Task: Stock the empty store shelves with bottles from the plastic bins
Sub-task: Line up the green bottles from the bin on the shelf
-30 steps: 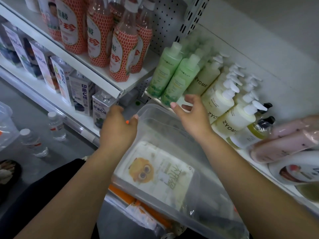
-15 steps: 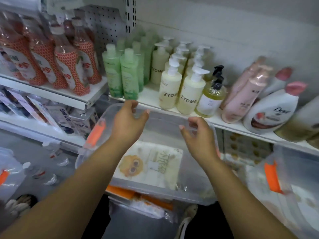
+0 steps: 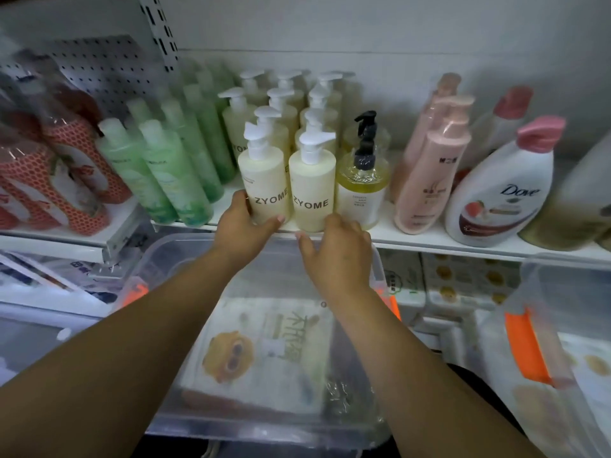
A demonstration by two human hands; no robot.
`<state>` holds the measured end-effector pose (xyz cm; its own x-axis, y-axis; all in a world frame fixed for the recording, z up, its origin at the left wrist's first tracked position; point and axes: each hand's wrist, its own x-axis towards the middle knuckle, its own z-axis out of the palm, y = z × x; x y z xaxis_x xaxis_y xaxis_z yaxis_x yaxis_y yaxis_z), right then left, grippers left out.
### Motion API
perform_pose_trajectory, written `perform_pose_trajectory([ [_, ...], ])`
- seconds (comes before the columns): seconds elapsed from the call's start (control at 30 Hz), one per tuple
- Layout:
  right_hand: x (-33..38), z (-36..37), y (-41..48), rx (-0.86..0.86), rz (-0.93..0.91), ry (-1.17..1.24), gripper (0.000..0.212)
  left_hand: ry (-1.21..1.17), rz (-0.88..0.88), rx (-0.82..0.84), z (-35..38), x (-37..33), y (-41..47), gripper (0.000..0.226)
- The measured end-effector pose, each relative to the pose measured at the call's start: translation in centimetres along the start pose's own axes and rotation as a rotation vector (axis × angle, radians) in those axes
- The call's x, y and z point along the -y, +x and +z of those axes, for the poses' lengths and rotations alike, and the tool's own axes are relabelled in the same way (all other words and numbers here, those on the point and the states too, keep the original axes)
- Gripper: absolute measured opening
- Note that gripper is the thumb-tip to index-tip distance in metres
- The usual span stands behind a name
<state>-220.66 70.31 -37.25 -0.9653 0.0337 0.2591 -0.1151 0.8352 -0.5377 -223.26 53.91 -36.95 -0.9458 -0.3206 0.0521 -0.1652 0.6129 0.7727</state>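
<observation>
Two cream ZYOME pump bottles stand at the front edge of the white shelf (image 3: 429, 240), with more of the same in rows behind. My left hand (image 3: 243, 228) wraps the foot of the front left ZYOME bottle (image 3: 264, 180), thumb on its front. My right hand (image 3: 337, 252) lies with its fingers apart at the shelf edge, fingertips against the foot of the front right ZYOME bottle (image 3: 312, 190). Under both arms sits a clear plastic bin (image 3: 165, 259) with orange latches. No bottles show in it, only a flat printed pack (image 3: 264, 342).
Green bottles (image 3: 158, 173) stand left of the ZYOME rows. To their right are a black-pump bottle (image 3: 362, 183), pink bottles (image 3: 429, 180) and a Dove bottle (image 3: 499, 200). Red-patterned bottles (image 3: 66, 180) fill the left shelf. A second clear bin (image 3: 535, 292) sits at the right.
Both hands have left the bin's rim and risen to the shelf edge, where they now meet the two front ZYOME bottles. The view has swung to face the shelf squarely.
</observation>
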Motion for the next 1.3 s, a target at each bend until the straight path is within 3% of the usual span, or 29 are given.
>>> perform_pose_trajectory([
  [0.23,0.3,2.0,1.8,-0.088,0.053,-0.077,0.054,-0.05,0.069,0.005,0.0,1.6,1.3,0.07],
  [0.47,0.5,2.6,1.8,-0.111,0.052,-0.085,0.046,-0.056,0.101,0.056,-0.2,2.2,1.9,0.072],
  [0.6,0.7,1.7,1.7,-0.115,0.049,0.096,0.049,-0.19,0.056,0.155,-1.4,1.5,2.2,0.079],
  [0.7,1.1,-1.6,1.8,-0.172,-0.023,0.209,0.068,-0.27,0.082,0.243,-3.2,-0.4,2.8,0.092],
  [0.77,2.1,-4.0,2.7,-0.116,-0.11,0.204,0.082,-0.31,0.103,0.318,-5.2,-1.4,4.2,0.099],
  [0.87,4.1,-7.0,5.9,0.142,-0.131,0.127,0.089,-0.274,0.078,0.477,-7.8,-2.8,6.7,0.115],
  [1.0,5.9,-9.3,9.8,0.418,-0.052,-0.069,0.067,-0.043,0.103,0.517,-8.1,-3.9,7.7,0.127],
  [1.1,5.7,-9.1,11.3,0.47,-0.04,-0.114,0.059,-0.01,0.124,0.499,-7.8,-4.2,7.6,0.123],
  [1.3,4.6,-7.9,11.9,0.454,-0.032,0.008,0.069,0.004,0.142,0.491,-7.8,-4.3,7.6,0.118],
])
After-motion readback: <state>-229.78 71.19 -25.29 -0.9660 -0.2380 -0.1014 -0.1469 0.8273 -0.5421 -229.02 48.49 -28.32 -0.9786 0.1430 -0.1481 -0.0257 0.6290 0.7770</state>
